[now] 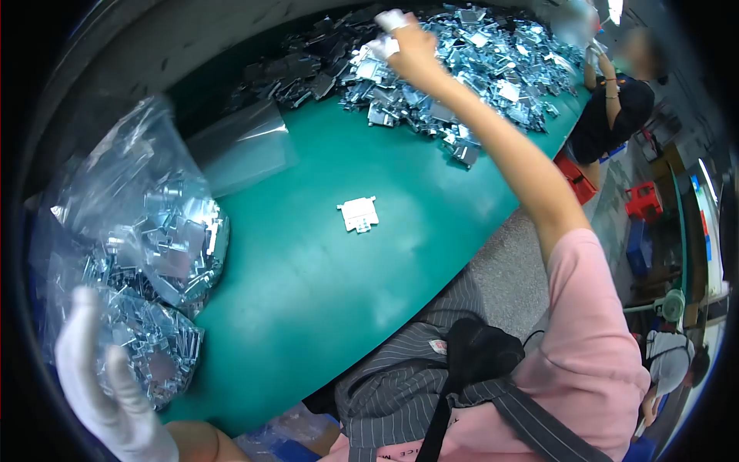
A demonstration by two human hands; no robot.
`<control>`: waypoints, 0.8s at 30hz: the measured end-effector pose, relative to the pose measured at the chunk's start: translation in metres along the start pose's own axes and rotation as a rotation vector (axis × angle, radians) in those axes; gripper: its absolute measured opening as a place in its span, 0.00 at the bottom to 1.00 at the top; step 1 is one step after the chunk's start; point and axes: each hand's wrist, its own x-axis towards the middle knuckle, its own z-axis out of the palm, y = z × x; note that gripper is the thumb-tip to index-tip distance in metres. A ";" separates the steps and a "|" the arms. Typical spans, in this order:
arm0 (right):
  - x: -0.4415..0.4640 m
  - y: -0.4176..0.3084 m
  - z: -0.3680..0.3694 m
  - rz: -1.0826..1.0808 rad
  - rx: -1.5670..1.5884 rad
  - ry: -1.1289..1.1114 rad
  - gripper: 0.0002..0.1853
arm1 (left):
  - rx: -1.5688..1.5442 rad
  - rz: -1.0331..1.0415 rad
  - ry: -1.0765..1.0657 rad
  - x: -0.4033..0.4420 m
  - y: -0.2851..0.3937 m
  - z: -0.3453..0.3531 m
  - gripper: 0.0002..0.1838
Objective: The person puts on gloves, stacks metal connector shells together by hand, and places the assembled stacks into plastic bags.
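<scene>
My left hand (108, 385), in a white glove, is raised at the lower left with thumb and fingers apart and nothing in it. Just beyond it, clear plastic bags (181, 258) full of small shiny metal parts stand on the green tabletop (300, 308). My right hand (412, 54), with white covers on some fingertips, is stretched out over a large heap of metal parts (508, 85) at the far end. Its covered fingertips look apart, slightly blurred, and no part shows between them. A single flat metal plate (359, 215) lies alone mid-table.
A flat clear plastic bag (246, 150) lies by the wall side. At the far right, another person (616, 108) stands by the heap, near red stools (643, 200). A further person (668, 362) is at the right edge, and a fan (671, 306) stands there.
</scene>
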 end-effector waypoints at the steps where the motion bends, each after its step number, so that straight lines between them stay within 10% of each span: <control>1: 0.004 0.014 -0.003 0.004 -0.077 0.053 0.24 | -0.002 0.066 -0.077 0.004 0.014 0.005 0.17; 6: 0.051 0.096 0.037 -0.019 -0.688 -0.006 0.36 | -0.028 0.285 -0.358 0.011 0.040 0.088 0.16; 7: 0.049 0.072 -0.002 0.172 -0.216 -0.234 0.36 | -0.028 0.295 -0.341 0.002 0.036 0.108 0.18; 11: 0.065 0.077 0.012 0.176 -0.122 -0.522 0.35 | -0.054 0.281 -0.290 0.003 0.033 0.124 0.19; 20: 0.061 0.074 0.023 0.193 -0.099 -0.363 0.26 | 0.493 0.244 -0.068 0.137 0.008 0.077 0.09; 24: 0.054 0.088 0.027 0.045 -0.209 -0.329 0.24 | 0.800 -0.117 -0.446 0.201 0.011 0.108 0.17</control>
